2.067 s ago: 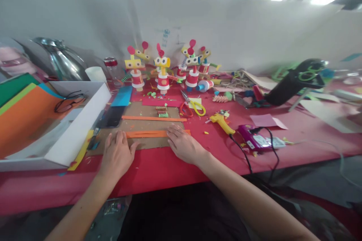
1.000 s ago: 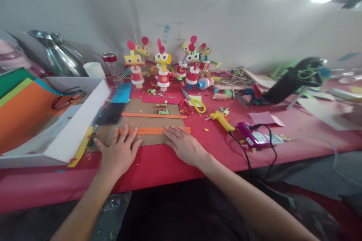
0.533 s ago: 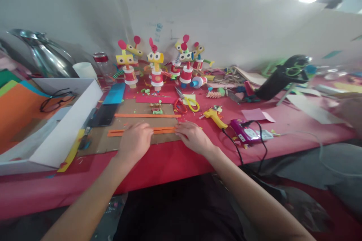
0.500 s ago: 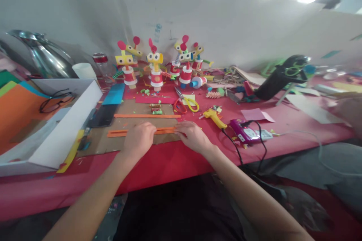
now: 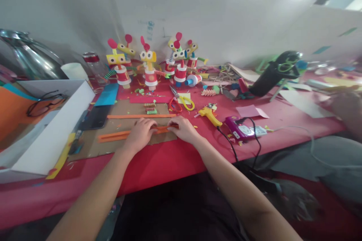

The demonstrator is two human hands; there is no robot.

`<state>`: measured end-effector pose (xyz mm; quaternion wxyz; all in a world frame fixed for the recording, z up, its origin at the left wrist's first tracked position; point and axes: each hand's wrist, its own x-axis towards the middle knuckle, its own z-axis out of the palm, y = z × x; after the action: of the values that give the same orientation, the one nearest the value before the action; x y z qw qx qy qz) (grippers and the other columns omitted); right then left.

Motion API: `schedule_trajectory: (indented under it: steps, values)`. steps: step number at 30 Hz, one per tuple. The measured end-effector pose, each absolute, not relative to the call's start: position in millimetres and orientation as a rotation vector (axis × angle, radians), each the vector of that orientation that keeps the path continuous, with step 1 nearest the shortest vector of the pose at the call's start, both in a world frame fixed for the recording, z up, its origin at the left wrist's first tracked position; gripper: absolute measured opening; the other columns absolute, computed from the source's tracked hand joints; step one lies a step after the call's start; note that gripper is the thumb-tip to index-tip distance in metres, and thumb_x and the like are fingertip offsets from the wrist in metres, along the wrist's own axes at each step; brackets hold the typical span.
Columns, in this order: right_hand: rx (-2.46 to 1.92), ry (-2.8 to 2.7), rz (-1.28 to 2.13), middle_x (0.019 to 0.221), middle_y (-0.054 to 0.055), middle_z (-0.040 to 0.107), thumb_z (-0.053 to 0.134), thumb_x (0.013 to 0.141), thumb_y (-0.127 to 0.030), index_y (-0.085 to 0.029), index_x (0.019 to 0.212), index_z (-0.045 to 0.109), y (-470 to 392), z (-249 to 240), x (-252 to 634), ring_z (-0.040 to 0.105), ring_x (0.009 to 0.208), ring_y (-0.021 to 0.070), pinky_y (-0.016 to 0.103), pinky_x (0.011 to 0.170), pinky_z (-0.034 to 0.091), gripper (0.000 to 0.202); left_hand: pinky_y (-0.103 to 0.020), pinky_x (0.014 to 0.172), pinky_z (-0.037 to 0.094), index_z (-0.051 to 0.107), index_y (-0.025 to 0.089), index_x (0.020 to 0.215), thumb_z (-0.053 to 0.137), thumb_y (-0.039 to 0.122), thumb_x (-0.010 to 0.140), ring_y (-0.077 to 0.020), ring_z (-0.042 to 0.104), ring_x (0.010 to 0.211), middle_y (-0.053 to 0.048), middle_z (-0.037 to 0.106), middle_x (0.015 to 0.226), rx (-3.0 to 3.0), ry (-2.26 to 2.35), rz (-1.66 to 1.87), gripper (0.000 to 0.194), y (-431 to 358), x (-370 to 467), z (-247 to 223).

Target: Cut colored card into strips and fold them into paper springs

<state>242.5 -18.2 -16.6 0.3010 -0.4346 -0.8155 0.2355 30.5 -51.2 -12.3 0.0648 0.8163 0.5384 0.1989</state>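
In the head view, both bare hands work close together over a piece of brown cardboard (image 5: 90, 142) on the red-covered table (image 5: 161, 162). The left hand (image 5: 139, 134) has its fingers curled in and pinching the orange paper strips (image 5: 113, 136), which lie across the near part of the cardboard, their left ends reaching out past this hand. Just beside it, the right hand (image 5: 184, 129) closes its fingers on the strips near their other end; its fingertips are partly hidden. Between the hands a short stretch of orange shows. Behind them lies a thin orange strip (image 5: 141, 116), roughly parallel, and beyond that two small folded paper springs (image 5: 151, 109). The scissors (image 5: 177, 97), with one red and one yellow handle, rest past the cardboard's far right corner. To the right of the right hand are a yellow glue gun (image 5: 210, 116) and a purple power box (image 5: 236, 128). A dark phone (image 5: 96, 116) overlaps the cardboard's left side, near a white box (image 5: 48, 141). Paper figures (image 5: 151, 78) stand at the back.
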Motion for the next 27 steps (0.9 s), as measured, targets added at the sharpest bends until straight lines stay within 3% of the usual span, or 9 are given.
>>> schedule_trajectory:
  steps: [4, 8, 14, 20, 27]
  values:
    - [-1.069, -2.208, 0.597, 0.076, 0.002, 0.069, 0.071, 0.077, -0.009, -0.019, 0.079, 0.073, -15, -20, 242, 0.059, 0.078, 0.0161, 0.029, 0.079, 0.044, 0.011, -0.038, 0.085, 0.040, 0.067, 0.019, 0.086, 0.058, 0.025, 0.088, -0.0219, 0.056, 0.090, -0.005, 0.070, 0.090, 2.516, 1.528, 0.677, 0.011, -49, 30, -14]
    - [-0.949, -2.281, 0.506, 0.090, 0.006, 0.071, 0.065, 0.082, -0.008, -0.020, 0.094, 0.076, -14, -19, 255, 0.062, 0.091, 0.0185, 0.031, 0.085, 0.047, 0.021, -0.034, 0.081, 0.043, 0.069, 0.017, 0.087, 0.056, 0.018, 0.088, -0.0198, 0.057, 0.086, -0.005, 0.069, 0.088, 2.571, 1.461, 0.756, 0.013, -52, 29, -13]
    - [-0.837, -2.457, 0.373, 0.105, 0.007, 0.070, 0.050, 0.084, 0.000, -0.021, 0.108, 0.072, -17, -19, 275, 0.063, 0.097, 0.0175, 0.031, 0.088, 0.051, 0.039, -0.039, 0.079, 0.039, 0.070, 0.016, 0.090, 0.053, 0.011, 0.087, -0.0228, 0.056, 0.085, -0.006, 0.065, 0.084, 2.963, 1.400, 0.561, 0.019, -66, 32, -4]
    - [-0.733, -2.504, 0.163, 0.103, 0.009, 0.071, 0.048, 0.086, -0.004, -0.019, 0.104, 0.073, -19, -24, 280, 0.064, 0.094, 0.0195, 0.034, 0.085, 0.054, 0.034, -0.038, 0.077, 0.037, 0.070, 0.015, 0.097, 0.050, 0.016, 0.091, -0.0214, 0.055, 0.083, -0.006, 0.065, 0.084, 3.061, 1.381, 0.515, 0.021, -71, 32, -5]
    - [-0.750, -2.456, 0.193, 0.104, 0.009, 0.070, 0.050, 0.081, -0.003, -0.017, 0.099, 0.074, -29, -26, 284, 0.063, 0.094, 0.0198, 0.033, 0.086, 0.053, 0.033, -0.042, 0.084, 0.035, 0.071, 0.018, 0.096, 0.044, 0.013, 0.092, -0.0179, 0.058, 0.078, -0.003, 0.065, 0.081, 3.046, 1.407, 0.518, 0.027, -72, 32, -3]
